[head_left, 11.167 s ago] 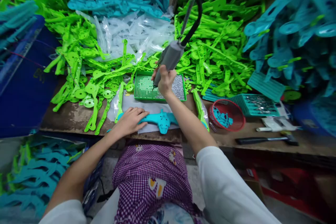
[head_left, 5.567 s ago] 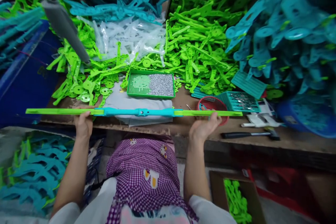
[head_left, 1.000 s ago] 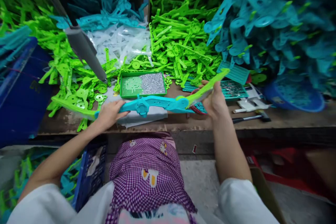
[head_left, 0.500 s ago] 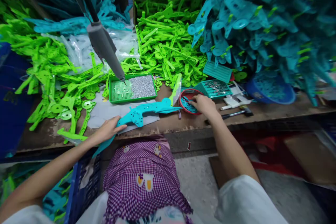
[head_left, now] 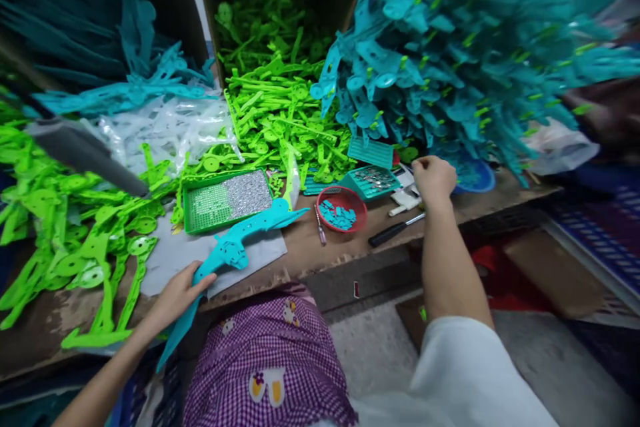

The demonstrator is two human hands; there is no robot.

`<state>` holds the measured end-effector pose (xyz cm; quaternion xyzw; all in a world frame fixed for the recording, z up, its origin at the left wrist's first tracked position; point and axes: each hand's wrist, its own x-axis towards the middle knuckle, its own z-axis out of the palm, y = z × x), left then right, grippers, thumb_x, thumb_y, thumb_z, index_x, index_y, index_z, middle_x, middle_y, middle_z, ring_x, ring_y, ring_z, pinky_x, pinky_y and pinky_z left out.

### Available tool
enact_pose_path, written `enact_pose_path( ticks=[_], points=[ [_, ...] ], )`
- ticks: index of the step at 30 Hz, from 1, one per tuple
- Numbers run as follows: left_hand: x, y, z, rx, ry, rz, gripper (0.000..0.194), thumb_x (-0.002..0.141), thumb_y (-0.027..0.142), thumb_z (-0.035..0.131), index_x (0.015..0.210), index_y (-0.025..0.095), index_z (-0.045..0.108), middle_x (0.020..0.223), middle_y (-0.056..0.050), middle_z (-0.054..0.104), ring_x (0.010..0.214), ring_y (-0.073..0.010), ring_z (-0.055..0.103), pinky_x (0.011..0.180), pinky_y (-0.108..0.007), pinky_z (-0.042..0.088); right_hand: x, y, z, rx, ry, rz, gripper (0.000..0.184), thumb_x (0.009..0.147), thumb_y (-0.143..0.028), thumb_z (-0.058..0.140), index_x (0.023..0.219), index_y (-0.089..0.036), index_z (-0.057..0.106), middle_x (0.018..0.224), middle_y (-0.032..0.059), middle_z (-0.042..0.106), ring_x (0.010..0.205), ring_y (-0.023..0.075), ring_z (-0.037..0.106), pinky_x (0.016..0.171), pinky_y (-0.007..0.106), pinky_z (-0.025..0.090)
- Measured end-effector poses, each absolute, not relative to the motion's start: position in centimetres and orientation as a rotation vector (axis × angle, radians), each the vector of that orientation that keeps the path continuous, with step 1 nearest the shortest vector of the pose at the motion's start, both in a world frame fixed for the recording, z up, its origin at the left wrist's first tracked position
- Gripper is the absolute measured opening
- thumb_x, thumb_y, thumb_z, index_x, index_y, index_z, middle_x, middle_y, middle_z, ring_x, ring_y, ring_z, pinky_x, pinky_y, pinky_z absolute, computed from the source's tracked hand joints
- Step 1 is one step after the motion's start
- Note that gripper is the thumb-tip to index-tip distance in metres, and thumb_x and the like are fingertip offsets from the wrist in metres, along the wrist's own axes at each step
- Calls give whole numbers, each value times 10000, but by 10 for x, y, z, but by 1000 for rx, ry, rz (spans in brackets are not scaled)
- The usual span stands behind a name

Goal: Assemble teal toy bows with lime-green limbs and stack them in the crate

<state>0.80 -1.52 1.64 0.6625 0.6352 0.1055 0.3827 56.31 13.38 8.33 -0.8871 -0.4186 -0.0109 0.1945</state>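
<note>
Left grip (head_left: 176,295) on the blue plastic frame (head_left: 233,253), thumb on one side and fingers on the other; right grip (head_left: 436,180) away to the side, fingers curled in, and from this angle I cannot tell whether anything is pinched there. Work in hand, as I read it: one side steadies the frame, the other reaches among the supplies. Done well, my judgement, that wants light but sure pressure from the left, close to the hub, with the frame's middle resting over the grey cloth (head_left: 270,252) and the tail past the counter (head_left: 310,260) edge not allowed to dip. For the right, a fingertip pinch and a raised wrist would suit: the hammer (head_left: 395,230) lies just below the forearm side, and the big heap of blue pieces (head_left: 435,67) leans close above, easily snagged. Positions: the frame lies slantwise, hub just beyond the left fingertips, one arm running under the thumb and out over the edge towards the body, the other pointing away towards the red basket (head_left: 361,219). A lime arm (head_left: 291,173) stands at its far end; joined or merely touching, cannot say. Green tray (head_left: 225,223) of silvery bits just behind the frame. Right grip well apart from the frame, in front of the blue basin (head_left: 480,188); contact with the basin not clear.
</note>
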Motion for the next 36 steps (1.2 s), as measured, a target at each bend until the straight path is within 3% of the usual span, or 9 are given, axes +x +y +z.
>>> enact_pose_path(
  ticks=[7, 12, 17, 23, 32, 36],
  points=[
    [9, -13, 13, 1655, 1713, 299, 520, 738, 662, 541, 978, 210, 631, 1007, -57, 723, 957, -311, 666, 846, -367, 513, 610, 130, 66, -2333, -1186, 146, 257, 815, -219, 539, 956, -107, 721, 1012, 191, 709, 965, 290, 631, 838, 380, 426],
    [9, -14, 11, 1665, 1706, 298, 456, 765, 639, 538, 962, 241, 644, 911, -4, 735, 869, -288, 681, 784, -351, 539, 599, 172, 58, -2207, -1106, 346, 290, 837, -336, 514, 814, -116, 701, 759, 118, 707, 759, 215, 632, 741, 330, 449],
    [5, -15, 3, 1663, 1742, 272, 527, 762, 663, 528, 1001, 208, 643, 966, -33, 734, 901, -285, 679, 791, -330, 545, 588, 195, 56, -2162, -1041, 384, 180, 672, -329, 689, 662, -152, 659, 588, 39, 617, 713, 215, 601, 738, 333, 436],
    [2, -14, 0, 1668, 1758, 230, 611, 756, 699, 500, 1043, 177, 636, 966, -52, 731, 903, -279, 674, 791, -326, 543, 580, 180, 62, -1926, -825, 508, 159, 626, -300, 673, 599, -165, 592, 471, -31, 506, 495, 119, 494, 530, 243, 406],
    [7, -9, 7, 1679, 1760, 309, 644, 656, 759, 531, 949, 199, 653, 868, -23, 740, 720, -240, 669, 660, -291, 550, 635, 18, 8, -1864, -90, 132, 109, 805, -290, 408, 755, -209, 460, 515, -78, 349, 365, 79, 390, 305, 171, 283],
    [5, -9, 4, 1678, 1763, 256, 659, 658, 771, 511, 961, 199, 638, 753, 4, 715, 524, -184, 587, 573, -282, 528, 672, -11, -15, -1906, 143, 41, 135, 848, -257, 393, 924, -196, 486, 601, -38, 477, 406, 99, 510, 288, 154, 328]
  ],
)
